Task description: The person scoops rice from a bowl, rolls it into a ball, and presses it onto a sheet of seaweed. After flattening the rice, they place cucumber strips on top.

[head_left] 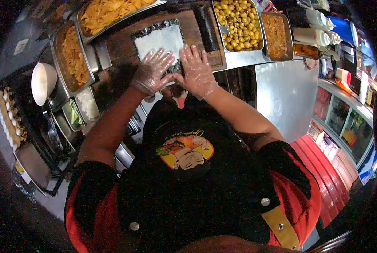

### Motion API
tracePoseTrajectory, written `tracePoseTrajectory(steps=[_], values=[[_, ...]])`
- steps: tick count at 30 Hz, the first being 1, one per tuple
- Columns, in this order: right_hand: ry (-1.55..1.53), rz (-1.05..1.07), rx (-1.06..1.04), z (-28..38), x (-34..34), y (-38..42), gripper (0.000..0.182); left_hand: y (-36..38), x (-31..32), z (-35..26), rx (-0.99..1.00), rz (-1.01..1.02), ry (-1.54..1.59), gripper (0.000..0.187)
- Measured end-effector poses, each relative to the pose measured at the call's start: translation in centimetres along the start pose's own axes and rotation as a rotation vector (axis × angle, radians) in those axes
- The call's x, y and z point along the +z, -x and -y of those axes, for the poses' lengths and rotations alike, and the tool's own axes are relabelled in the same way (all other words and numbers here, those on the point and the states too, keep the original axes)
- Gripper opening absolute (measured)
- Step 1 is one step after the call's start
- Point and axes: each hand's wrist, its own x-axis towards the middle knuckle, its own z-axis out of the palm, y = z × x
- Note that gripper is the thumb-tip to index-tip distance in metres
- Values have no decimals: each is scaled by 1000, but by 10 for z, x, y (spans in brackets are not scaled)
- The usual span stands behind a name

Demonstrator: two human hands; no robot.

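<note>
Dark-edged white sheet (160,40) lies flat — left hand (154,71), right hand (197,72) open, gripping nothing

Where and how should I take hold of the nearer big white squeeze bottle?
Probably mid-body on the white squeeze bottle, right hand coming from the side of the brown-food tray: its broad, rounded body suits a wrapping grip, and another bottle crowds its far side.

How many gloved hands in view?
2. The left hand is over the near edge of the white layer; the right hand is at its near right corner. Neither is hidden; no other hand shows.
</note>
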Motion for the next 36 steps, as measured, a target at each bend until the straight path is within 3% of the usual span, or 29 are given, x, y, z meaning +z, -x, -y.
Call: tracePoseTrajectory(steps=[5,7,10,13,15,16,25,36], values=[[-3,16,-50,-7,-12,2,90,-3,-2,5,63,50,-60,66],[-303,-21,-29,-21,-15,4,86,-8,-2,7,80,63,-63,65],[-447,-96,11,-36,-13,16,85,-21,2,8,30,45,-60,59],[-390,-148,-49,-42,-9,25,83,-35,10,19,14,-51,-38,56],[-431,-142,-27,-43,-9,24,83,-43,27,44,161,-55,-179,58],[-470,-137,-5,-43,-7,24,82,-45,29,47,148,-133,-41,60],[-455,-157,-56,-49,-3,27,77,-44,-9,17,103,118,-196,63],[-461,-153,-70,-52,0,27,82,-46,12,25,144,111,-253,51]])
